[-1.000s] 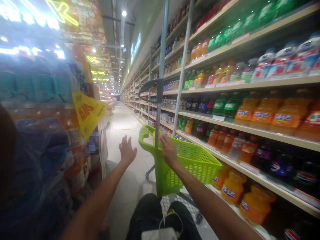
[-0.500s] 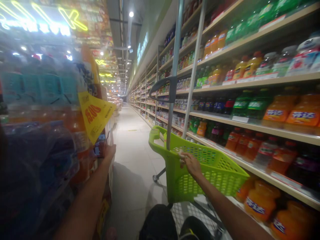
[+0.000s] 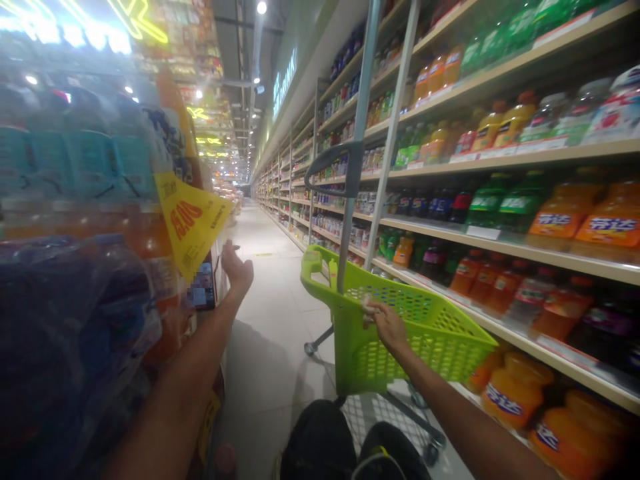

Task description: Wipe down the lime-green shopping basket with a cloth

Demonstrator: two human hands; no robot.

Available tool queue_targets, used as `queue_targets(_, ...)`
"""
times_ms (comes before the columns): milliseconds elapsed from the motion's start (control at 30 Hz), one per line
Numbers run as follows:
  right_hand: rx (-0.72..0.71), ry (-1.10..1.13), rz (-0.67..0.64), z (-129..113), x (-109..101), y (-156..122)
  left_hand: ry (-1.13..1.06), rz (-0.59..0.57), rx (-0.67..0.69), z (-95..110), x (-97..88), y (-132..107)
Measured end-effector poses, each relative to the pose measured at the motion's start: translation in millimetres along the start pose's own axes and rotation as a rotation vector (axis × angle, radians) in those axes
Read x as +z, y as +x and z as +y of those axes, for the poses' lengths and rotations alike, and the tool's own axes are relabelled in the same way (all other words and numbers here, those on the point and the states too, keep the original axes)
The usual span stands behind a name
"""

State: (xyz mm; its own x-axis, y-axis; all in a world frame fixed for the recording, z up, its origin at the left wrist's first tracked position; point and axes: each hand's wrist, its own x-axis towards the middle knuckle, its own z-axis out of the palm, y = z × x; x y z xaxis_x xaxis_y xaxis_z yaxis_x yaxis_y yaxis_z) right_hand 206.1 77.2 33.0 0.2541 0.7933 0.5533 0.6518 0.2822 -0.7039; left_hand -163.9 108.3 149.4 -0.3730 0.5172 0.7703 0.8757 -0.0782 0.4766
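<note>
Our right hand (image 3: 390, 330) is closed around the top edge of a bright green basket (image 3: 425, 333). The basket sits on a shopping cart (image 3: 385, 420) right in front of us. A small pale bit (image 3: 369, 311) pokes out by our fingers, but we cannot tell what it is. A tall metal pole (image 3: 361, 133) rises from the basket, and it has a grey loop handle (image 3: 330, 167) on it.

Our left hand (image 3: 237, 268) is open and up in the air. It touches nothing. It is just beside a yellow price sign (image 3: 189, 223), which hangs in front of a big stack of bottles wrapped in plastic (image 3: 65, 320).

The far corner of the basket points at the long store shelves (image 3: 500, 233) on our right. They are full of orange bottles (image 3: 510, 393) and green bottles (image 3: 515, 203). Pale floor tiles (image 3: 265, 300) run on ahead between the shelves and the stack. Our dark legs (image 3: 320, 443) show at the bottom.
</note>
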Motion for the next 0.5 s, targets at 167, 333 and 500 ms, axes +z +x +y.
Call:
queue_targets(167, -0.050, -0.033, 0.000, -2.9, -1.7, -1.3, -0.109, -0.067, 0.136, 72.8, 0.9, -26.4)
queue_targets(333, 0.053, 0.002, -0.051, -2.8, -5.2, 12.0, -0.191, -0.236, 0.221, 109.6, 12.3, -56.2)
queue_targets(500, -0.124, -0.041, 0.017, 8.0, 11.8, 11.0, -0.629, -0.597, -0.018, 143.6, 43.2, -76.9)
